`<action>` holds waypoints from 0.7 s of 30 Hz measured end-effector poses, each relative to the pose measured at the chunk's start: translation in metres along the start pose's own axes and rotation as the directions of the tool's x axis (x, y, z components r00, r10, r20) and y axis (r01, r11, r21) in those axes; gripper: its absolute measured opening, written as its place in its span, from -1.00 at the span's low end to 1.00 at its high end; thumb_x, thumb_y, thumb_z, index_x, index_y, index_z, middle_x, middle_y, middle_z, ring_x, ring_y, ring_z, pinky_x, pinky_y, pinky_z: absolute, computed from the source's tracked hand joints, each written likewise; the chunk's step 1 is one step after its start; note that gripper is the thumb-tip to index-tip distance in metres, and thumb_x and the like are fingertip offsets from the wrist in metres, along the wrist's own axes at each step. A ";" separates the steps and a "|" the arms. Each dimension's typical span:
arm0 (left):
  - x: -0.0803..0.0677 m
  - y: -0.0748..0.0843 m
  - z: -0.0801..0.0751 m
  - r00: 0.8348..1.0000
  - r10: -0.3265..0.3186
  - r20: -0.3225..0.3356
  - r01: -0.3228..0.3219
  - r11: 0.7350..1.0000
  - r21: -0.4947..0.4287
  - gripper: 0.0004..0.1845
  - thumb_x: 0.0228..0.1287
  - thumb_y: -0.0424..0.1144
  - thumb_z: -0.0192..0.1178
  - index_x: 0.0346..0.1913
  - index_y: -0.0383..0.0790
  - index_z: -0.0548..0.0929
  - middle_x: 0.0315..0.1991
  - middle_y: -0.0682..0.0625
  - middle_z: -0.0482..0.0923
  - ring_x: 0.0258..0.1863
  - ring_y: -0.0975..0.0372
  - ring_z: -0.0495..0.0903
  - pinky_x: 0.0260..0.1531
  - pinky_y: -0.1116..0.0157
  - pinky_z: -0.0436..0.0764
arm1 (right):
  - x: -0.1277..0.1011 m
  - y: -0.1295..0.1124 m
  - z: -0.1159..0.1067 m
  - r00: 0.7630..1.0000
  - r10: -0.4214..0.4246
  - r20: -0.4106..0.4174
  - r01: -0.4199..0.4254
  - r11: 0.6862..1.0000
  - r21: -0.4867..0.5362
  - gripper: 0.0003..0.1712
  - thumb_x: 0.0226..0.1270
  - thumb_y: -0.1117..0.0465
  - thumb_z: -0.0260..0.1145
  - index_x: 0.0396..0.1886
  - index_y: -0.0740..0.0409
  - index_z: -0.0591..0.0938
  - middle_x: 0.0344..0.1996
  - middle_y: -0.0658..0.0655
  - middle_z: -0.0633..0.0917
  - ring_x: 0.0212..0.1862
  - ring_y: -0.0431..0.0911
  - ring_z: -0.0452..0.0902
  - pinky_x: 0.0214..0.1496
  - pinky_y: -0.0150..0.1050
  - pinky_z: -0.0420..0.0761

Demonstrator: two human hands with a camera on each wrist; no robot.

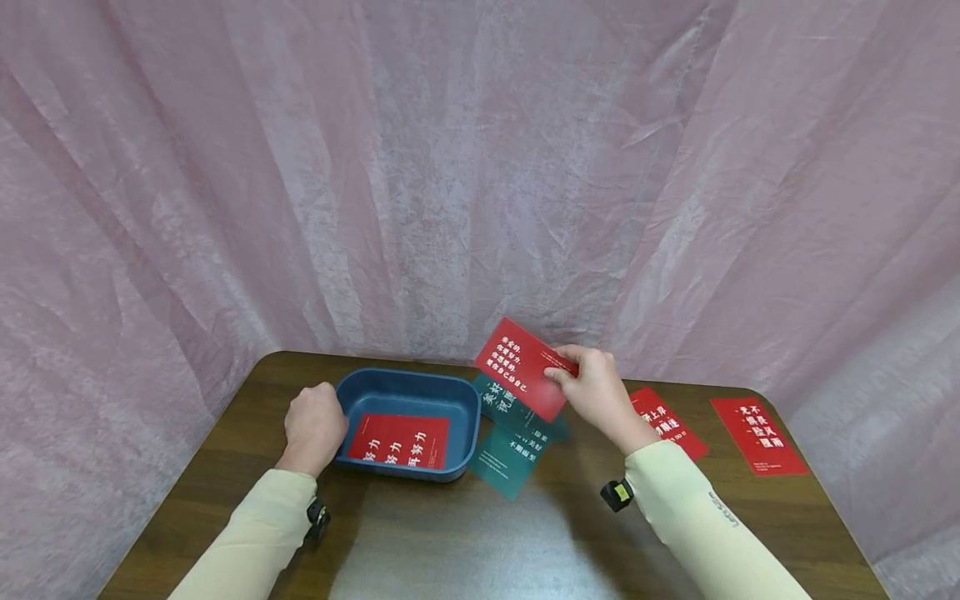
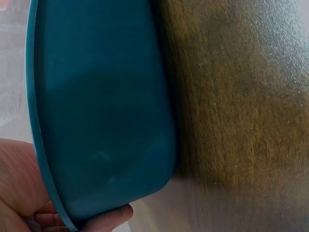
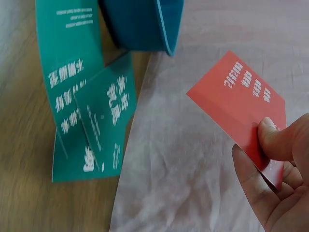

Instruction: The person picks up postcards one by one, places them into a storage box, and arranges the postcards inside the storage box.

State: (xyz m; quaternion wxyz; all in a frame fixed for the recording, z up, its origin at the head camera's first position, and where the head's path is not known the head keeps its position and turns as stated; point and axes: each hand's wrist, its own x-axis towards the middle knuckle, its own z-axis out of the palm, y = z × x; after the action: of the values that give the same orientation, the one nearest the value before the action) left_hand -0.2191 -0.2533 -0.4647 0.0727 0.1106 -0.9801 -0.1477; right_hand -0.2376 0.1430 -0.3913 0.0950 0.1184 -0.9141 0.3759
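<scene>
My left hand (image 1: 315,423) grips the left end of a blue plastic tub (image 1: 474,417), with fingers bent around its rim (image 2: 32,96) in the left wrist view. Inside the tub lies a red card (image 1: 408,433) with white lettering. My right hand (image 1: 596,392) pinches another red card (image 1: 521,367) between thumb and fingers; it hangs tilted, to the right of the tub. Green cards (image 1: 504,467) overlap on the table beneath and beside it, partly hidden by the held card in the head view; the right wrist view shows them fanned beside the tub (image 3: 137,26).
Farther right on the wooden table (image 1: 450,542) lie a red card (image 1: 656,417), partly covered by the right forearm, and another red card (image 1: 759,437) near the right edge. A pink curtain (image 1: 465,183) hangs behind the table and around its sides.
</scene>
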 end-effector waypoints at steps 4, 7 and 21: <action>0.000 0.000 0.000 1.000 -0.001 0.004 0.001 1.000 0.000 -0.74 0.01 -0.29 0.27 -0.36 -0.50 0.61 -0.48 -0.36 0.61 -0.62 -0.05 0.58 -0.64 -0.02 0.60 | 0.003 -0.010 0.011 0.999 -0.007 0.031 0.006 1.000 0.010 -0.64 0.14 0.15 0.38 -0.04 0.10 0.63 -0.28 0.05 0.73 -0.48 -0.21 0.64 -0.46 -0.35 0.63; -0.001 0.000 0.000 1.000 -0.002 0.007 0.002 1.000 0.002 -0.73 0.01 -0.29 0.29 -0.34 -0.50 0.60 -0.49 -0.35 0.61 -0.64 -0.03 0.58 -0.63 -0.02 0.61 | 0.004 -0.018 0.020 0.999 -0.014 0.052 0.013 1.000 0.015 -0.61 0.14 0.14 0.39 -0.02 0.10 0.63 -0.26 0.04 0.72 -0.48 -0.22 0.62 -0.46 -0.35 0.63; -0.003 0.002 -0.002 1.000 -0.006 0.015 0.005 1.000 0.013 -0.73 0.03 -0.28 0.28 -0.36 -0.50 0.61 -0.50 -0.34 0.61 -0.63 -0.03 0.58 -0.65 0.01 0.61 | 0.005 -0.050 0.061 0.984 -0.078 0.160 0.071 0.996 0.050 -0.59 0.16 0.16 0.36 0.04 0.10 0.61 -0.21 0.01 0.72 -0.39 -0.27 0.63 -0.39 -0.41 0.64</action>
State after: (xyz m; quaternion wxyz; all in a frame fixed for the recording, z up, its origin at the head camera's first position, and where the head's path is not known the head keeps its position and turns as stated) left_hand -0.2162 -0.2513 -0.4629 0.0642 0.1126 -0.9813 -0.1425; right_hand -0.2332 0.0646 -0.3989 0.0320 0.1847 -0.9053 0.3812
